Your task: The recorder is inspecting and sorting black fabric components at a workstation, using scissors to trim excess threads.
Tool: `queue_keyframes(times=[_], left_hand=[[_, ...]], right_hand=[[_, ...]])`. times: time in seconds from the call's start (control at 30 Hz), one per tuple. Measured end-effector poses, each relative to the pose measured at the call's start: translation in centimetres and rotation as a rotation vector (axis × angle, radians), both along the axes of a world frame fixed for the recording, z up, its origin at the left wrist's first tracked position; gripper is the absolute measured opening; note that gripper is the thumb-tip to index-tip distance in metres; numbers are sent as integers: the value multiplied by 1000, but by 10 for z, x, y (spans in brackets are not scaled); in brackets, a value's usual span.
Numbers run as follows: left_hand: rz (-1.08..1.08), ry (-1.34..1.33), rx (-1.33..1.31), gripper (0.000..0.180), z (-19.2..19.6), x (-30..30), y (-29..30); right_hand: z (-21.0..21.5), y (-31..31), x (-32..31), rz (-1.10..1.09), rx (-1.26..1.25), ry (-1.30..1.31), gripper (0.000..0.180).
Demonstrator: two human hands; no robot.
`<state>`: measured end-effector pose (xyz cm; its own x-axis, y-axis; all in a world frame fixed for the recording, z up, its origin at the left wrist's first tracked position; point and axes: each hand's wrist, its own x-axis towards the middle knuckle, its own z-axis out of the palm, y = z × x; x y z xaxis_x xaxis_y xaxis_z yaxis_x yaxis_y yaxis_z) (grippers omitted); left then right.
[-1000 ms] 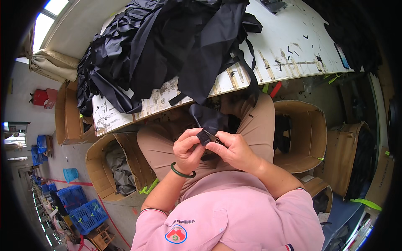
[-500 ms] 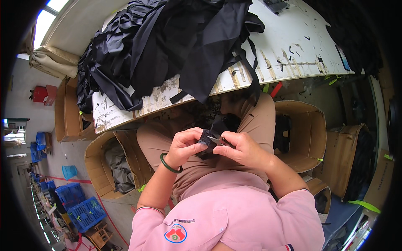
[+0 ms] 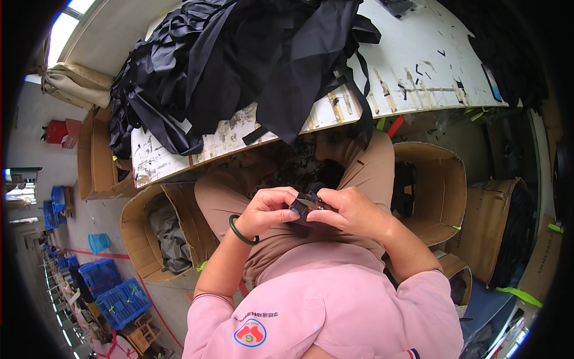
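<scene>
Over my lap, my left hand (image 3: 268,212) pinches a small piece of black fabric (image 3: 298,209) between thumb and fingers. Close beside it, my right hand (image 3: 351,212) is closed around small thread snips (image 3: 308,203), their pointed metal blade lying against the black fabric. Most of the handle is hidden in my right fingers. Ahead of my hands, a large heap of black fabric pieces (image 3: 230,66) lies on the white table (image 3: 418,51), with several ends and straps hanging over its near edge.
Cardboard boxes stand on both sides of my legs: one with grey fabric (image 3: 140,242) at left, another (image 3: 445,191) at right. The table's worn edge (image 3: 335,110) runs above my knees. Blue crates (image 3: 124,305) stand on the floor at far left.
My hands have drawn slightly closer together. The snips' blade has moved in over the black fabric, and the fabric has tilted a little. The heap on the table stays as it was.
</scene>
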<state>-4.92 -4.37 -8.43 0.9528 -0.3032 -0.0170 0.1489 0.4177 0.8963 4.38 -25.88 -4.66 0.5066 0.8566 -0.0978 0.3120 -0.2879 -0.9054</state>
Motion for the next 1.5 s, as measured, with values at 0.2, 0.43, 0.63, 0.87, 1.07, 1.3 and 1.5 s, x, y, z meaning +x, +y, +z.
queue_keyframes(times=[0.2,0.43,0.63,0.87,1.07,1.3,1.5], left_hand=[[-19,-31,89,10,0,1,3],[-190,47,-38,10,5,7,12],[-344,177,-127,10,7,13,19],[-518,224,-120,9,4,18,20],[-580,254,-122,9,8,20,19],[-592,269,-117,11,7,21,18],[-651,265,-126,8,4,21,15]], right_hand=[[-1,-5,0,11,-42,26,41],[5,-13,4,103,-12,162,39],[5,-13,6,168,-46,61,40],[10,-8,8,286,-113,-50,42],[8,-6,10,333,-88,-137,36],[9,-4,11,352,-53,-153,36],[9,0,12,394,-41,-141,37]])
